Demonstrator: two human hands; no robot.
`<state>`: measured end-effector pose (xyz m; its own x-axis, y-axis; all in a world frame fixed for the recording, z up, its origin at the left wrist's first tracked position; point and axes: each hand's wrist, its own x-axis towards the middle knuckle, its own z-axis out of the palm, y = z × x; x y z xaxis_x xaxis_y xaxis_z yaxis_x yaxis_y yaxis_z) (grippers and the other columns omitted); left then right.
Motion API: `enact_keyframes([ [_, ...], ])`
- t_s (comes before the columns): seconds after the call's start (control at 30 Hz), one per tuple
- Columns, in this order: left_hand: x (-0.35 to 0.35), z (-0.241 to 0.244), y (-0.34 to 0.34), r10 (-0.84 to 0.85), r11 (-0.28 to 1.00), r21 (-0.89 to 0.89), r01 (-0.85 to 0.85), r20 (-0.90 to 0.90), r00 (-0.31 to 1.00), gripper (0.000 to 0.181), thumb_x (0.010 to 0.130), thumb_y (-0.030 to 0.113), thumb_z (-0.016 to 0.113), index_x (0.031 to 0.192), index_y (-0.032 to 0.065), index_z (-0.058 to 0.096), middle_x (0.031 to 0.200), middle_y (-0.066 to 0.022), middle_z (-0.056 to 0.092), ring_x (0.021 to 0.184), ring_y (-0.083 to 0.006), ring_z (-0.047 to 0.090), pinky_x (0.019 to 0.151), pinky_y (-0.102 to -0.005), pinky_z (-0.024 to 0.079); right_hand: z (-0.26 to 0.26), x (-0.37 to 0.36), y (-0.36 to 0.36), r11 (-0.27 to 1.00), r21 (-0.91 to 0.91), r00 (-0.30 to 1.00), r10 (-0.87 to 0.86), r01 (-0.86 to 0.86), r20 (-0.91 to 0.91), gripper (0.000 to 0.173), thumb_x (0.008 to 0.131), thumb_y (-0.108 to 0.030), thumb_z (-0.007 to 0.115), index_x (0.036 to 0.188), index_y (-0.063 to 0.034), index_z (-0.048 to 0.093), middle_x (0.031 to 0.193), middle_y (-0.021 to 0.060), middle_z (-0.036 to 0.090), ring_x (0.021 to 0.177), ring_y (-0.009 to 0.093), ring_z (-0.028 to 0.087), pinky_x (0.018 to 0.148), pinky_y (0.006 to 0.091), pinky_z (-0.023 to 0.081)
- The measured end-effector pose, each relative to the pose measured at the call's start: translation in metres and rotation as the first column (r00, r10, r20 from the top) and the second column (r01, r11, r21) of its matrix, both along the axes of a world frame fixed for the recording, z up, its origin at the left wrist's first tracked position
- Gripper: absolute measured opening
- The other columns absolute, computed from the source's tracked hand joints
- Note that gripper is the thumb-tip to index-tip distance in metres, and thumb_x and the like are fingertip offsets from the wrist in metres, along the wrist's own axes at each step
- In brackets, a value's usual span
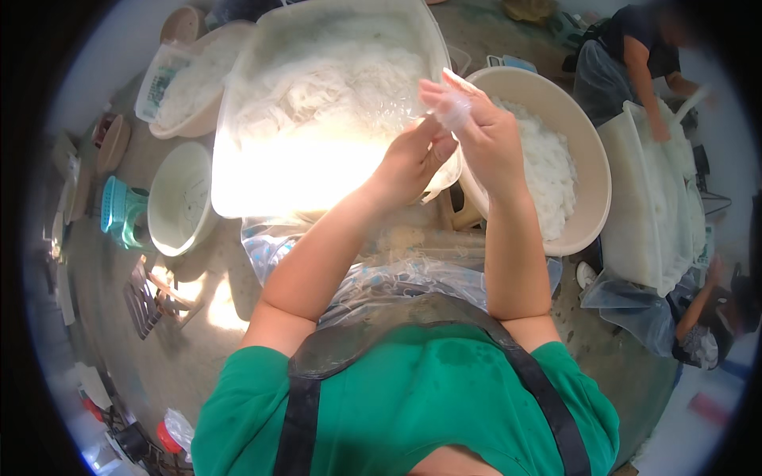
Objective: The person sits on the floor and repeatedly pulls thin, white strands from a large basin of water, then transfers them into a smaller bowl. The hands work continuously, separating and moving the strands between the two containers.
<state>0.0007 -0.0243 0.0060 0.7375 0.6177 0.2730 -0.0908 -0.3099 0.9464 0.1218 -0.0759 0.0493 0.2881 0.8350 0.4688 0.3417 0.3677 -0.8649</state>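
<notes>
Both hands are raised together over the gap between a large white tub and a round beige basin. My right hand has a small translucent white wad between thumb and fingers. Close against it, my left hand has bent fingers, and whether it grips anything is hidden. Below the fingers shows a pale, thin piece, its support unclear. Liquid and tangled white strands fill much of the tub, whose near part is washed out by sunlight. White, fluffy-looking material lies in the basin.
Left stand an empty-looking pale basin, a turquoise plastic stool and a beige tub with white material. At right, two people are beside another white tub. A clear plastic apron covers my lap.
</notes>
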Motion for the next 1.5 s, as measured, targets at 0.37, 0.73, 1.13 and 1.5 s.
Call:
enact_keyframes([
  [0.37,-0.015,0.014,0.031,0.105,0.994,0.061,-0.093,-0.252,0.962,0.039,0.095,0.036,0.038,0.085,0.003,0.057,0.069,-0.0029,0.054,0.063,-0.0159,0.048,0.058,-0.0274,0.04,0.001,0.011,-0.006,0.994,-0.106,0.867,0.067,-0.017,0.493,0.016,0.081,-0.014,0.059,0.087,-0.0039,0.069,0.096,0.006,0.065,0.085,0.015,0.058,0.071,0.0272,0.047],
  [0.73,-0.015,0.037,0.016,-0.081,0.969,-0.241,0.062,-0.07,0.994,0.052,0.089,0.049,0.034,0.11,0.0044,0.048,0.085,-0.0023,0.046,0.078,-0.013,0.042,0.071,-0.0274,0.036,-0.002,0.042,-0.008,0.962,0.255,0.739,0.244,-0.101,-0.628,0.016,0.088,-0.016,0.054,0.093,-0.0045,0.065,0.131,0.0136,0.046,0.121,0.023,0.042,0.1,0.038,0.031],
  [1.13,0.031,0.029,0.061,0.297,0.938,-0.258,-0.232,0.251,0.921,0.015,0.087,0.018,0.037,0.08,0.0074,0.045,0.061,-0.0023,0.045,0.053,-0.013,0.041,0.052,-0.0262,0.037,0.023,0.023,-0.013,0.881,0.398,0.761,0.437,-0.255,-0.48,0.013,0.093,-0.023,0.047,0.098,-0.0128,0.054,0.088,0.0118,0.065,0.042,0.008,0.035,0.043,0.0223,0.033],
  [1.5,0.012,-0.039,0.002,0.625,0.296,-0.95,0.097,0.27,0.733,0.022,0.089,0.019,0.033,0.068,0.0136,0.038,0.051,0.001,0.031,0.041,-0.0134,0.028,0.039,-0.0281,0.024,-0.16,0.005,-0.068,0.769,-0.602,0.951,-0.306,0.216,-0.05,0.018,0.077,-0.016,0.066,0.089,-0.0031,0.067,0.076,0.0073,0.065,0.058,0.013,0.058,0.054,0.0263,0.044],
])
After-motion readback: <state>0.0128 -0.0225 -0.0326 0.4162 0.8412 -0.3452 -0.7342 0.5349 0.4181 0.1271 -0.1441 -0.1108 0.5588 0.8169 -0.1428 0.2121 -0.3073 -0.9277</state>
